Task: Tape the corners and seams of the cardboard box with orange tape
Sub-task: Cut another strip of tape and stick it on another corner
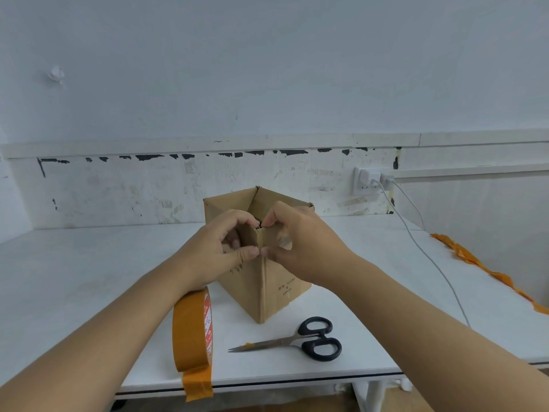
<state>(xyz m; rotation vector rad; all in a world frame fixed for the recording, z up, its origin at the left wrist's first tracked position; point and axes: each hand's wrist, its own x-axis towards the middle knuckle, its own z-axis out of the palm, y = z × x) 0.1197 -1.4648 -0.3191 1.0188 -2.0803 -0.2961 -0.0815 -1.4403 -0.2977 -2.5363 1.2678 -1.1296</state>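
Note:
An open-topped cardboard box (279,289) stands on the white table (89,278), one vertical corner edge facing me. A strip of tape runs down that near corner. My left hand (219,248) and my right hand (300,239) meet at the top of this corner, thumbs and forefingers pinching the rim from both sides. A roll of orange tape (193,328) hangs on my left forearm like a bracelet, a loose end dangling over the table edge.
Black-handled scissors (297,340) lie in front of the box, blades pointing left. A crumpled orange tape strip (487,272) lies along the right table edge. A white cable (427,257) runs from the wall socket (368,179) across the table.

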